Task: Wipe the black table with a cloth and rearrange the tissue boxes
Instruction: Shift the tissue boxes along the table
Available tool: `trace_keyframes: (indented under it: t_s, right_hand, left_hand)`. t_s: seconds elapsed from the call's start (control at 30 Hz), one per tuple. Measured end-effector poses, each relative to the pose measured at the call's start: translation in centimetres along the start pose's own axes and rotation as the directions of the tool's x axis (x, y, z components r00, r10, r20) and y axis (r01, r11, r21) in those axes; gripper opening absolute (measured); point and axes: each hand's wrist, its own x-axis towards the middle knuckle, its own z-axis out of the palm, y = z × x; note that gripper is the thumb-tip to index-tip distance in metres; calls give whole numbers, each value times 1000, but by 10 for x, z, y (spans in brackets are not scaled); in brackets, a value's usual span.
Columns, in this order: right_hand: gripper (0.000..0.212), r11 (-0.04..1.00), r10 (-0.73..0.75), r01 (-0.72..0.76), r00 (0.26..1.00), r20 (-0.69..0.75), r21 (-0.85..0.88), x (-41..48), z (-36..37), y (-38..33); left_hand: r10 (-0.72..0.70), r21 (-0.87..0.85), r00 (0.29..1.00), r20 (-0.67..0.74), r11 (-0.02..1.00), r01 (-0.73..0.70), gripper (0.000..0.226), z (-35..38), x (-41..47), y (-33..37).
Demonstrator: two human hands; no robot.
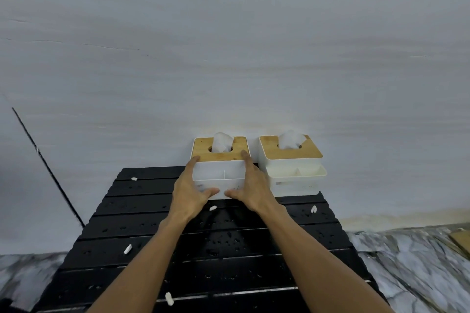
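Two white tissue boxes with wooden lids stand at the far edge of the black slatted table (142,231), against the wall. My left hand (189,192) and my right hand (250,185) grip the left tissue box (220,168) from both sides, thumbs on its front wall and fingers up along its sides. The right tissue box (292,165) sits just beside it, untouched. A tissue sticks up from each lid. No cloth is in view.
Water drops and several small white scraps (128,249) lie scattered over the table. A white wall rises right behind the boxes. Marble-patterned floor (407,262) shows on both sides, with a thin black cable (48,168) at the left.
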Motion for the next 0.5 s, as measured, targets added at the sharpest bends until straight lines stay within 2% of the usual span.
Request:
trace_keyframes:
  t_s: [0.5]
  right_hand:
    - [124,1000,-3,3,1000,-4,-16,-9,-6,-6]
  left_hand:
    - [35,54,998,43,998,-37,109,-7,-8,7]
